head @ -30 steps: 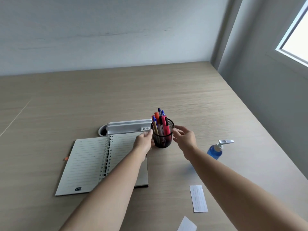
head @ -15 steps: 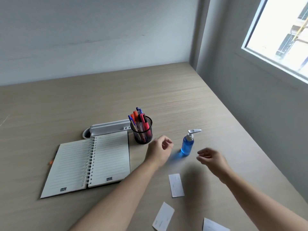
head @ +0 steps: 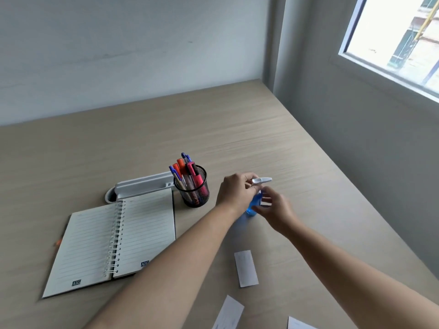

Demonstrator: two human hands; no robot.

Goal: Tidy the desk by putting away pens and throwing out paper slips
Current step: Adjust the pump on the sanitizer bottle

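Observation:
A black mesh pen cup (head: 195, 194) stands behind the open notebook, holding several pens and markers (head: 186, 170). Three white paper slips lie on the desk near me: one (head: 246, 268) between my forearms, one (head: 229, 313) at the bottom edge, and one (head: 297, 325) cut off at the bottom right. My left hand (head: 234, 192) is closed around the neck of a blue pump bottle (head: 252, 206), just under its white nozzle. My right hand (head: 275, 208) curls its fingers onto the bottle's body from the right.
An open spiral notebook (head: 114, 238) lies at the left, with a small orange object (head: 58, 242) peeking out at its left edge. A white desk tray (head: 142, 185) sits behind it. Grey walls border the desk (head: 237, 129) at the back and right.
Both hands left the pen cup and moved right to the blue pump bottle, closing in on it. My view swung right and down, bringing more paper slips into sight.

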